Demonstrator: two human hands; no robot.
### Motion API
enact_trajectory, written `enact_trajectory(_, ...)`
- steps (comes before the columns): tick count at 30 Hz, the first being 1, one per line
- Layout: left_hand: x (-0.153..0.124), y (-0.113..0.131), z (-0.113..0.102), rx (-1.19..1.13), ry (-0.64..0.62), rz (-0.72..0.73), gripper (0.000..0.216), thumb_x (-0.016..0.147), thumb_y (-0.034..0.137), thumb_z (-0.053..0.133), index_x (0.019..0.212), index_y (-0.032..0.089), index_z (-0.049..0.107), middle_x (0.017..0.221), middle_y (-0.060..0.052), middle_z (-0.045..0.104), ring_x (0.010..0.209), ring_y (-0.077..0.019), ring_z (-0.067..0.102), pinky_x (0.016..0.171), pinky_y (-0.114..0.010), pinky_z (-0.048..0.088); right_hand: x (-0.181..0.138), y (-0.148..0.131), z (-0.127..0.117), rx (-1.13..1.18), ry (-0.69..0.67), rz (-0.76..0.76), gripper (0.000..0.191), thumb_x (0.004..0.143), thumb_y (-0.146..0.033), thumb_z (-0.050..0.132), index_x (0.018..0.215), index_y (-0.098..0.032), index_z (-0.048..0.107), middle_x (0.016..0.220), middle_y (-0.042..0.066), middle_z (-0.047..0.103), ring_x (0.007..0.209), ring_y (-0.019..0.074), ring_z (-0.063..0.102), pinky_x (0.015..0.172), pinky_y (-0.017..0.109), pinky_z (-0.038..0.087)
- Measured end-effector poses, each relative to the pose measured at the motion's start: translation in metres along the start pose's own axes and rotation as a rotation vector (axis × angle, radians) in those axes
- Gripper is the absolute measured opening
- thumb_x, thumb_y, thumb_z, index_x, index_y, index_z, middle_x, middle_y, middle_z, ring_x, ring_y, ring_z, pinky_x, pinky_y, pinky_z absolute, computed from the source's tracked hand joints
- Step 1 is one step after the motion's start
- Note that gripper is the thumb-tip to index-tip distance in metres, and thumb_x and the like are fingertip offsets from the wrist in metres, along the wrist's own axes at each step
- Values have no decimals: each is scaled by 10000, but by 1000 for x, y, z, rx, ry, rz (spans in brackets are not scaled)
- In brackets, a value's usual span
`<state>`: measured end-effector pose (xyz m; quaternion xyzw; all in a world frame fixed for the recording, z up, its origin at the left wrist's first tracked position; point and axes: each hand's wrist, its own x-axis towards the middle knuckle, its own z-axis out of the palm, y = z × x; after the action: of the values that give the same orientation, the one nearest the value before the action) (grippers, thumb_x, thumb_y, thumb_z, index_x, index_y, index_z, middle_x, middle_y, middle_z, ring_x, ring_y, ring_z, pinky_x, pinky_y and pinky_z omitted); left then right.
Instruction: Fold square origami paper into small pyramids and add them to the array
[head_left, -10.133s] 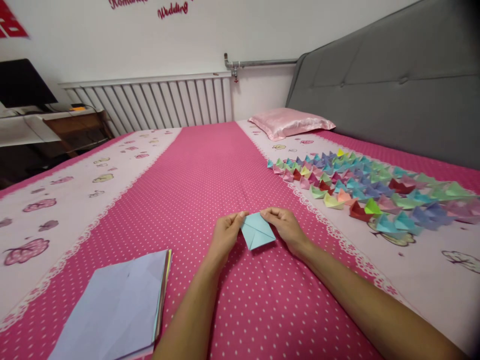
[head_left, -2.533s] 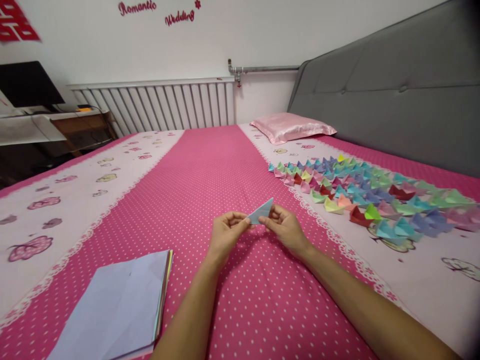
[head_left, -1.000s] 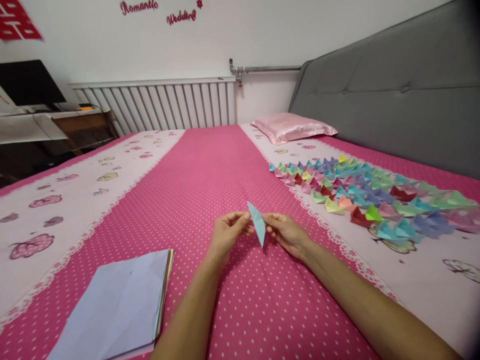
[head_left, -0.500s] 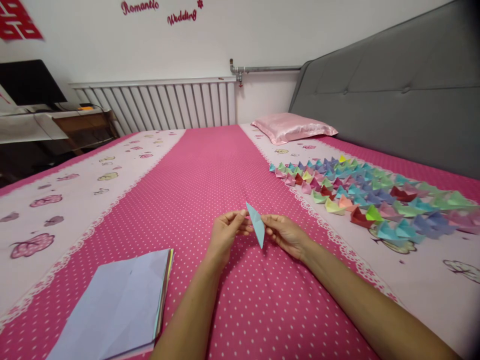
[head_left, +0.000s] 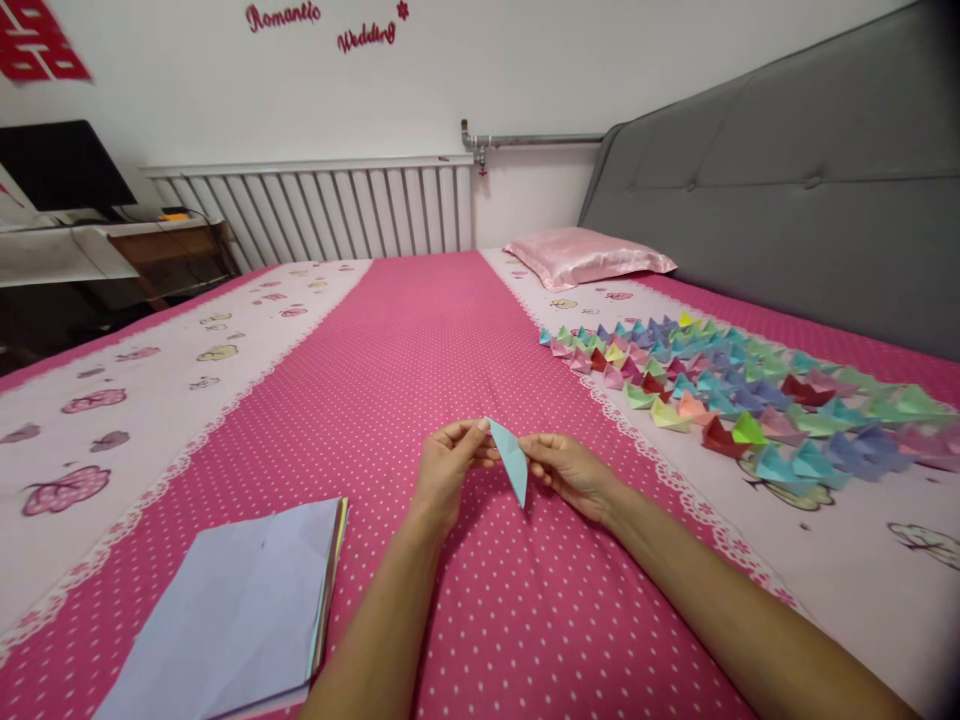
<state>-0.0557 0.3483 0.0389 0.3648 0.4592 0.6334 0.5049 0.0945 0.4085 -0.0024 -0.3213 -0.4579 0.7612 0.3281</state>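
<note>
The folded paper (head_left: 511,464) is pale turquoise. The bedspread (head_left: 405,350) is deep pink with white polka dots, its pale pink bands (head_left: 161,430) edged in white lace pattern. Paper boats (head_left: 742,385) mix blue, green, red, pink and yellow. The paper stack (head_left: 232,610) is lavender on top.

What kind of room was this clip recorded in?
Most likely a bedroom: there's a padded gray headboard, a pink pillow and a polka-dot bedspread.

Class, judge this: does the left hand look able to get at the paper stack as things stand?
Probably yes: the paper stack lies beside the left forearm, nothing seen on top or between. The left hand, at the blue paper, would likely have to let go first.
</note>
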Motion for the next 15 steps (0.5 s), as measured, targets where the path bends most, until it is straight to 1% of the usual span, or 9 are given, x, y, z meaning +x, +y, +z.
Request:
enact_trajectory(6,0,0,0,-4,8,9,221,661,343,704,704,131,659,615,-43,645,528,-94,578,530,-193,454,0,-1,1,-5,7,1,308,630,-396,744,686,-122,615,476,-59,492,399,15,385,390,134,280)
enact_trajectory(12,-2,3,1,18,22,37,205,660,323,700,730,132,669,661,-45,660,532,-94,578,543,-207,452,0,-1,1,-11,5,0,298,632,-396,741,685,-129,619,478,-57,495,400,21,383,393,149,278)
enact_trajectory(15,-3,4,1,19,40,37,199,646,302,710,741,132,668,652,-33,653,519,-89,567,544,-211,448,-1,-1,1,-17,1,2,293,639,-398,733,684,-132,619,481,-55,496,400,26,380,391,162,273)
